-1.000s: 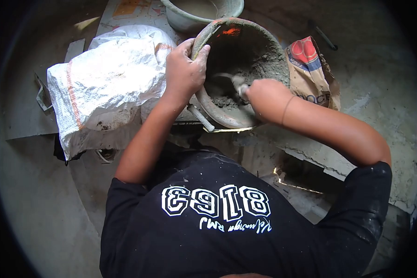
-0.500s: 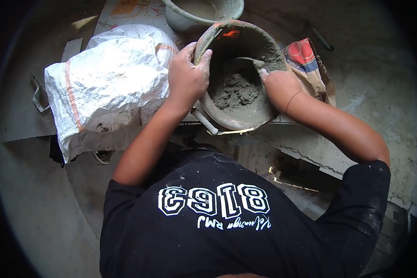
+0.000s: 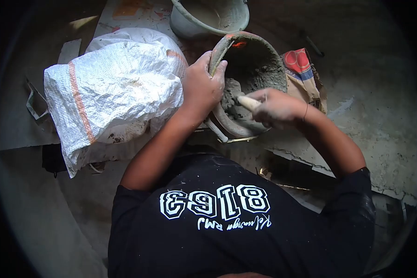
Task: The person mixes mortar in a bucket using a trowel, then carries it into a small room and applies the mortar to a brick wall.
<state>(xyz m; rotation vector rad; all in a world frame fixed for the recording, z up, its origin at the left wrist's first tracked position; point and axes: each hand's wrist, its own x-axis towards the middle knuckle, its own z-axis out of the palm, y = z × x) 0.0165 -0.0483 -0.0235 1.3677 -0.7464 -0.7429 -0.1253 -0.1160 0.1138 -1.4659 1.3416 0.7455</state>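
My left hand (image 3: 205,85) grips the left rim of a round bucket (image 3: 224,121), which is tilted with its mouth toward me. Wet grey mortar coats the inside wall and lies in the bottom. Inside the mouth, my right hand (image 3: 278,107) is closed round the pale handle of a trowel (image 3: 249,103). The blade is partly hidden in the mortar at the left side of the bucket.
A white woven sack (image 3: 120,88) lies at the left. Behind the bucket stands a pale basin (image 3: 185,23) with grey liquid. A torn paper bag (image 3: 303,76) is right of the bucket. Cracked board edges run below it.
My right hand has moved left and down from the bucket's right side, bringing the trowel handle into view. The bucket and my left hand appear slightly lower and farther right.
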